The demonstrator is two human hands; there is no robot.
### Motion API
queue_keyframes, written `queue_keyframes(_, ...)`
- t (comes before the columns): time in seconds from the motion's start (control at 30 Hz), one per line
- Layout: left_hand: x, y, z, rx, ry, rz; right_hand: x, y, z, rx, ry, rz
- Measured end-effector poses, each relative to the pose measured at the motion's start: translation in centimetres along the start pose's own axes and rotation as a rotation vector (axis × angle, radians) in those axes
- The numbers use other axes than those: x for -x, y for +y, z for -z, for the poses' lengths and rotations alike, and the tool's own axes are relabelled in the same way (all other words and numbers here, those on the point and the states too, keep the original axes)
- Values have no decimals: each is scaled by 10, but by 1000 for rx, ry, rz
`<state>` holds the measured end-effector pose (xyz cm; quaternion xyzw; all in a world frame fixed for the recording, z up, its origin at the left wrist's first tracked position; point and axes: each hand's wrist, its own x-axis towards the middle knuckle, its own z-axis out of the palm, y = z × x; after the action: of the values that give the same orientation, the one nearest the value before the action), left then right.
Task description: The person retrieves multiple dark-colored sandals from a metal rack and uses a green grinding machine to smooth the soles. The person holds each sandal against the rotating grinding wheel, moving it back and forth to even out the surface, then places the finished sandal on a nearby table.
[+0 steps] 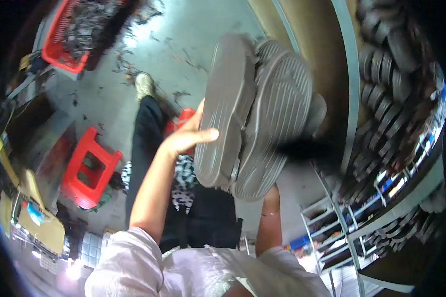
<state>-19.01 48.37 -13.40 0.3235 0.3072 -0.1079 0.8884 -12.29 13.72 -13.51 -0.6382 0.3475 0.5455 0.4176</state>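
Grey-brown shoe soles point(223, 109) stand bunched together in front of the body, above the lap, ribbed faces showing. The left hand point(186, 138) is closed around the outer edge of the leftmost sole, thumb pressed on its face and fingers out of sight behind. At the lower right, the right forearm point(269, 225) runs up behind the bundle; its hand is hidden, so I cannot tell its grip. A red stool point(73, 180) is well apart on the left, a red basket point(59, 55) beyond it, and more dark soles point(381, 67) line the right side.
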Motion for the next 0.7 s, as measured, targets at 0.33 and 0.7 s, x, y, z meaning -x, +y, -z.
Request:
queue_keyframes(0.33,305,50,104,173,604,-232,135,-78,-286,612,-834,323)
queue_keyframes(0.7,616,222,195,386,1131,-1084,385,-110,-719,1081,-1421,520)
